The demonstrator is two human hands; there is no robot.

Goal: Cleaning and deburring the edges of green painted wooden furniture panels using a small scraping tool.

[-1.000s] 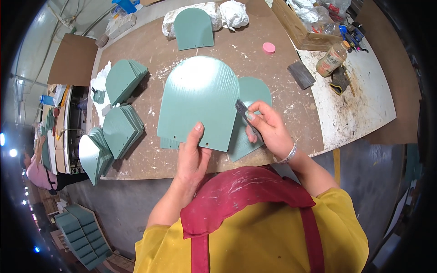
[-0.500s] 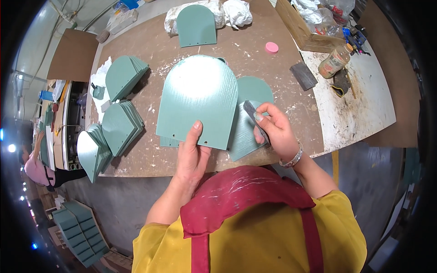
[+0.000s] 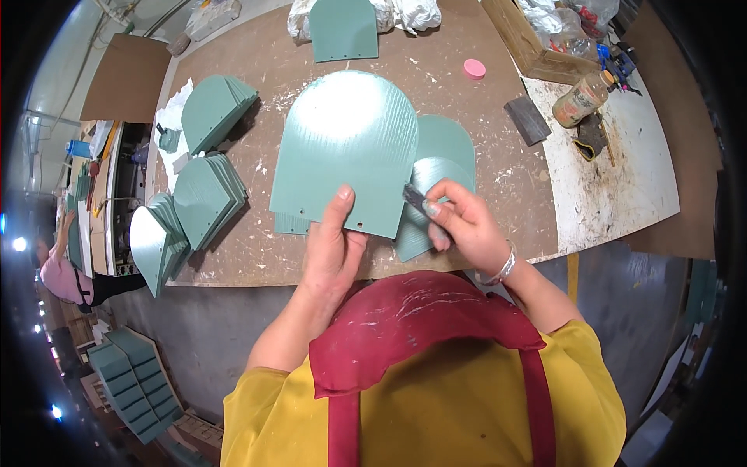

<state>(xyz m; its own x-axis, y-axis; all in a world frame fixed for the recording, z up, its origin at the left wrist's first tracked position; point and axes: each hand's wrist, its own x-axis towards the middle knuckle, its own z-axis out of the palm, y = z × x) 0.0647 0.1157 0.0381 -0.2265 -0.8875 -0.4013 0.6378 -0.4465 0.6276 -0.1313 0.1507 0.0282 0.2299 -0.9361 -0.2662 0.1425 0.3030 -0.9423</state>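
My left hand (image 3: pixel 333 241) grips the lower edge of a pale green panel (image 3: pixel 346 156) with a rounded top and small holes near its straight edge. The thumb lies on the panel's face; the other fingers are mostly hidden behind it. In my right hand (image 3: pixel 467 226) is a folded piece of dark grey sandpaper (image 3: pixel 415 198), pinched between thumb and fingers. Its tip is at the panel's right edge; whether it touches cannot be told. Beneath and to the right, more green panels (image 3: pixel 447 144) lie on the brown table (image 3: pixel 498 175), partly covered.
Stacks of green panels (image 3: pixel 210 191) stand at the left. Another panel (image 3: pixel 344 31) leans on a white wrapped bundle at the back. To the right are a pink disc (image 3: pixel 474 69), a dark flat sheet (image 3: pixel 527 121), a bottle (image 3: pixel 582 100) and a wooden box (image 3: pixel 537 58). A person (image 3: pixel 66 272) is far left.
My right hand has turned and brought the sandpaper left, closer to the panel's edge. The held panel sits slightly higher and further right in view, as the whole view has shifted.
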